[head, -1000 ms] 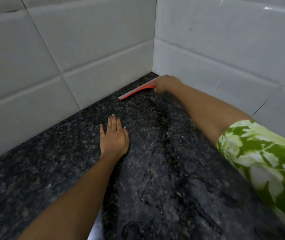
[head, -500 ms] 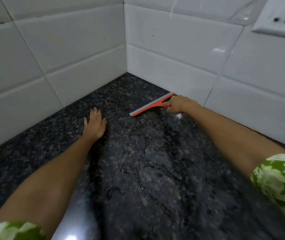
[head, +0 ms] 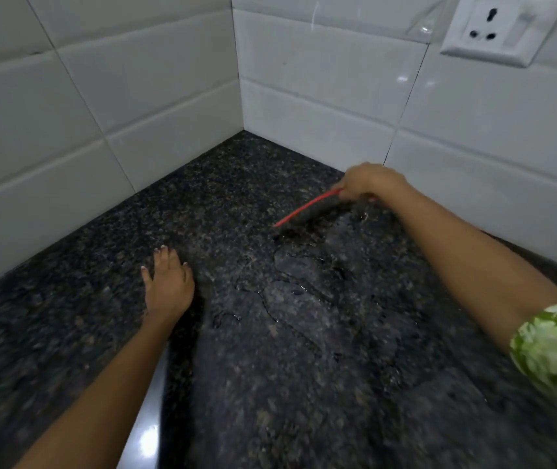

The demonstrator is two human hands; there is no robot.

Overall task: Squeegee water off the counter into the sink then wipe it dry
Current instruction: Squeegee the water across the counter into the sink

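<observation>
Squeegee [head: 307, 208] is sitting blade-down on the dark granite surface [head: 202, 204], a little out from the tiled corner [head: 241, 130], and we are calling that corner our landmark. Right hand [head: 366, 182] is clenching around the handle end, on the side of the tool nearer the right-hand wall [head: 405, 113] of the corner; handle itself is hidden under the fingers. Red strip is angling away from the hand, toward us and leftward. Left hand [head: 168, 286] is lying flat and released on the surface, holding nothing, farther from the corner than the squeegee and well apart from it.

Water [head: 290, 275] is pooling in irregular sheets on the near side of the blade, away from the corner. We are seeing no sink in view, so we cannot tell which way the drain lies. A wall socket [head: 490, 28] is sitting high on the right-hand wall, clear of the surface.

Handling, as we are judging it: the tool is looking light, thin and plastic, with a stiff back and probably a soft flexible edge where it meets the stone. Wet plastic is likely getting slippery, so a full wrap on the handle, as now, is looking like the right place to hold, not the blade strip. Even downward pressure along the whole edge is probably mattering, or water is going to slip under the free end. Granite is hard and slick when wet; the flat left palm could be sliding if leaned on.
</observation>
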